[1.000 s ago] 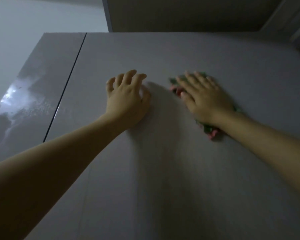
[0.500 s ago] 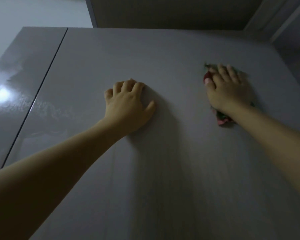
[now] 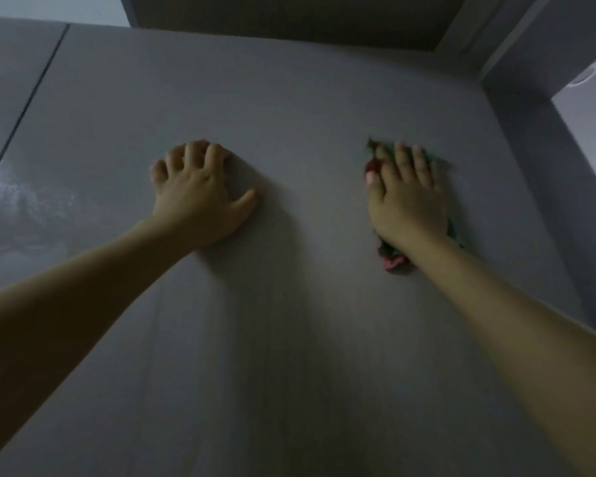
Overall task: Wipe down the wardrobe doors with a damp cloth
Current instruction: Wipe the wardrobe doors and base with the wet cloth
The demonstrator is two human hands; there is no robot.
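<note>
A grey wardrobe door (image 3: 289, 105) fills the view, seen from below in dim light. My right hand (image 3: 406, 197) lies flat with straight fingers on a green and red cloth (image 3: 393, 259), pressing it against the door's upper right part. The cloth shows only at the fingertips and below the wrist; the hand covers the rest. My left hand (image 3: 200, 197) rests on the bare door to the left of the cloth, its fingers slightly bent and its thumb spread out.
A dark vertical gap (image 3: 31, 94) separates this door from a glossy neighbouring door (image 3: 11, 201) on the left, which carries pale reflections. Above the wardrobe top is a dark recess (image 3: 289, 15). A grey wall and frame (image 3: 537, 98) stand at the right.
My right hand slid the cloth to the right across the door, then a little lower. The left hand stayed planted on the door. The view shifted rightward.
</note>
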